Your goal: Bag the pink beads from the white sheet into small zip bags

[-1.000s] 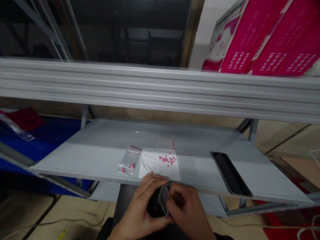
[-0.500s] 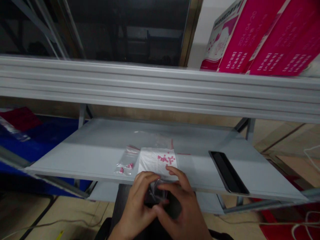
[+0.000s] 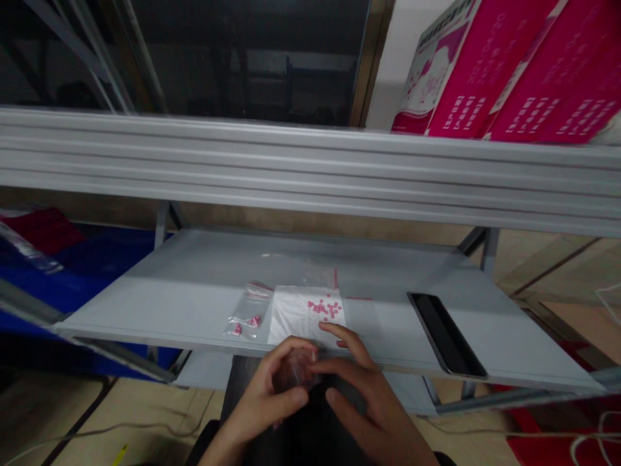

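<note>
Where the clear bag (image 3: 301, 364) is: between my two hands, just off the near edge of the shelf; I can't tell whether anything is inside it.
Left hand (image 3: 264, 396): fingers curled around the bag, thumb along the near side, keeping hold of it.
Right hand (image 3: 371, 391): fingers loosely spread, thumb well apart from them; the forefinger reaches the bag's edge, though I can't tell whether it touches.
Loose pink pieces (image 3: 317, 309): scattered on the white paper (image 3: 291, 317), just beyond the right fingertips, none of them bagged.
Bagged pink pieces (image 3: 255, 321): two clumps in clear plastic (image 3: 248, 305) left of the paper; one bag or two overlapping, I can't say.
Flat bag (image 3: 320, 275): behind the paper, red strip at its right end.
Progress: partway, I judge; some pieces are bagged, a scatter lies loose, and the bag in hand isn't set down.
Shelf (image 3: 194, 278): a dark slab (image 3: 446, 333) lies on its right side.
</note>
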{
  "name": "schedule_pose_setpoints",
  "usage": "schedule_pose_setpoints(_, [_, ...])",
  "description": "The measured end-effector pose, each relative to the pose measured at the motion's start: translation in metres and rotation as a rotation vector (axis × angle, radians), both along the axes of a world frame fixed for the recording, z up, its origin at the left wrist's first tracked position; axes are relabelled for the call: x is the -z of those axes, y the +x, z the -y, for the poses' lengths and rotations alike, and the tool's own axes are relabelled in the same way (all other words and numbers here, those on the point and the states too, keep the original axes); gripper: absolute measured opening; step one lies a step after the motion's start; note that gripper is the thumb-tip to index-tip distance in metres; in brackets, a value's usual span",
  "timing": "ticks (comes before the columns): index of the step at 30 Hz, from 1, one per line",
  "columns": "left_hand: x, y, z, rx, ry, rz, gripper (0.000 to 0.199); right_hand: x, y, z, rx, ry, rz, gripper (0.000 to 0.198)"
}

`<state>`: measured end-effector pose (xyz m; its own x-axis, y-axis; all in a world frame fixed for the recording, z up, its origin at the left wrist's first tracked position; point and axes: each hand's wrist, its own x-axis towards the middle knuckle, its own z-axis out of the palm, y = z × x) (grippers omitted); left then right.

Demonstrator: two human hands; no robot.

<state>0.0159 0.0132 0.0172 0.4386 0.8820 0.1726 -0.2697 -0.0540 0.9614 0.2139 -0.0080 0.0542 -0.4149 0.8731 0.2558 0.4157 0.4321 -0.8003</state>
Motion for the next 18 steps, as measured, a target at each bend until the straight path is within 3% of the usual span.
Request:
schedule_pose_setpoints(3, [0.002,0.002,0.000,0.088,-0.125,0.075,0.051,-0.002,0.001,-0.003,-0.014,0.034,0.039,0.018])
schedule_pose_setpoints(7, [-0.001,0.008,0.000,0.109,-0.242,0.177,0.047,-0.004,-0.005,-0.005,-0.022,-0.003,-0.030,0.019])
schedule_pose_setpoints(18, [-0.003,0.018,-0.002,0.116,-0.260,0.251,0.051,0.006,-0.015,-0.010,0.055,0.027,-0.191,0.021])
